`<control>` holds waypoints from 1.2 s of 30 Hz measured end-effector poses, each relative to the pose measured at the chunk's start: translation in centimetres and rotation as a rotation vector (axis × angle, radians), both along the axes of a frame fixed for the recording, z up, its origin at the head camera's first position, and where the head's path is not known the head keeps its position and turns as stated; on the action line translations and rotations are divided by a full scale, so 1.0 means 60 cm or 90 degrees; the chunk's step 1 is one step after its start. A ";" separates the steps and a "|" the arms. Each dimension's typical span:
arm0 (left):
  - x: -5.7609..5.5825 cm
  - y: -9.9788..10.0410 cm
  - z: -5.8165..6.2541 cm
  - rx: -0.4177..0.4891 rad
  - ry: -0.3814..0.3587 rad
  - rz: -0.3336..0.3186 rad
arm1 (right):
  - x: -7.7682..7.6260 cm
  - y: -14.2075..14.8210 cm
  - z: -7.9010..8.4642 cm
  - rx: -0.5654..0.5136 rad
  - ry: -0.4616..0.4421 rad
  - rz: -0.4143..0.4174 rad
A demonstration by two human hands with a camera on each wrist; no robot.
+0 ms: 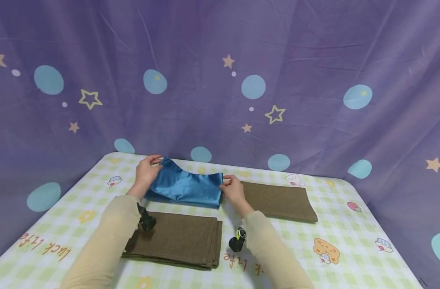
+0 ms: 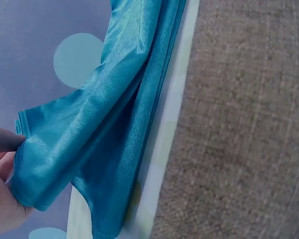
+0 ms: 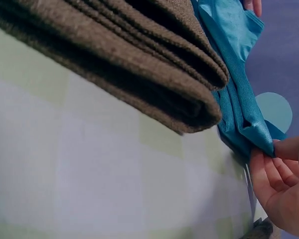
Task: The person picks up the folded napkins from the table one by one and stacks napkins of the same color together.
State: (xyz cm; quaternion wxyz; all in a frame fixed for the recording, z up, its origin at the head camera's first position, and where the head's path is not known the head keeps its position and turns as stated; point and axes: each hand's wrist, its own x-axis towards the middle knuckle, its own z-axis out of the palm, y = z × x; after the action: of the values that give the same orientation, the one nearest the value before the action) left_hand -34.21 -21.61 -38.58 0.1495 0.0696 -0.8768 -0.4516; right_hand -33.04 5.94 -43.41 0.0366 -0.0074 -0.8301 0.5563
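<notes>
A shiny blue cloth (image 1: 187,186) lies folded in layers near the table's far side, its upper layer lifted at both far corners. My left hand (image 1: 147,171) pinches the far left corner between thumb and fingers; the left wrist view shows that raised corner of the blue cloth (image 2: 65,149) up close. At the other end, my right hand (image 1: 234,190) pinches the right corner, and in the right wrist view the thumb and fingers meet on the blue cloth (image 3: 256,134). Between the hands the lifted edge sags.
A folded stack of brown cloth (image 1: 176,239) lies nearer, below the blue one. Another folded brown cloth (image 1: 279,200) is to the right, partly behind my right hand. The checked tablecloth (image 1: 342,233) covers the table, and a purple curtain (image 1: 205,52) hangs behind it.
</notes>
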 end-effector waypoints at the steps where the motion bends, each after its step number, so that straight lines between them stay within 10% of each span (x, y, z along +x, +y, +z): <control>1: 0.000 -0.001 -0.002 -0.003 -0.003 0.001 | 0.001 0.000 -0.001 -0.003 -0.002 0.000; 15: 0.004 -0.016 -0.030 -0.065 -0.109 -0.022 | 0.012 0.001 0.001 -0.030 -0.026 0.022; 36: 0.025 -0.025 -0.016 -0.111 -0.111 -0.028 | 0.026 0.024 0.013 -0.033 -0.035 0.037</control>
State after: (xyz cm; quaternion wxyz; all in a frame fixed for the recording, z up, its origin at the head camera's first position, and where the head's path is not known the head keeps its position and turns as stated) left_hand -32.70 -23.08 -39.53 0.0682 0.0757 -0.9237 -0.3694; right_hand -31.48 7.40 -42.60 -0.0025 0.0002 -0.8161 0.5779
